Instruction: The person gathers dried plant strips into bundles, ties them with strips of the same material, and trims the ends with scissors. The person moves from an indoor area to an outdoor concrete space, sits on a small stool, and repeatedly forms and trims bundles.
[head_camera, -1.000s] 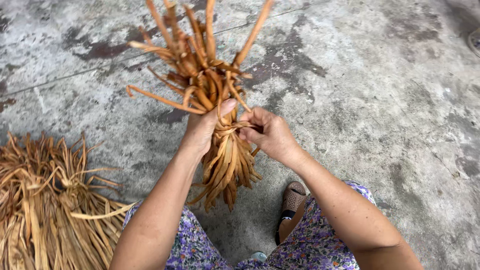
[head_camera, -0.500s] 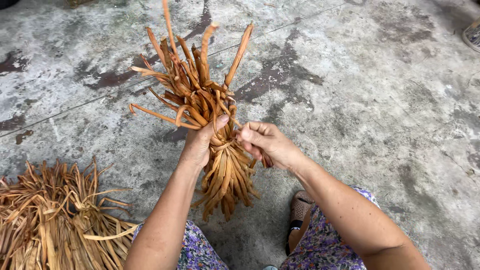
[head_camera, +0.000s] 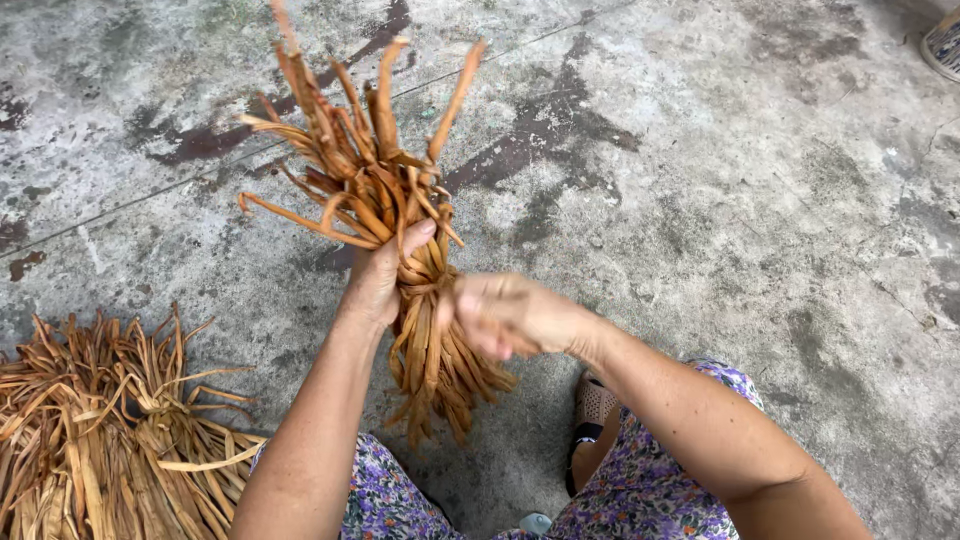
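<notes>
The stained concrete floor (head_camera: 760, 200) fills the view. At eight o'clock lies a heap of dried strips (head_camera: 100, 440), paler than the rest and well apart from the hands. Near centre, running from eleven o'clock down to six, stands the bundle of orange-brown strips (head_camera: 370, 190), upright, splayed at the top and pinched at the waist. The left hand (head_camera: 378, 280) is closed around that waist, thumb pressed on the front. The right hand (head_camera: 505, 315), at the bundle's three o'clock side, is blurred; it looks curled tight against the strips, but what it pinches I cannot tell. As I judge it, the waist could slip if the left grip loosens, spilling strips; brittle strips may also snap under a hard pull.
</notes>
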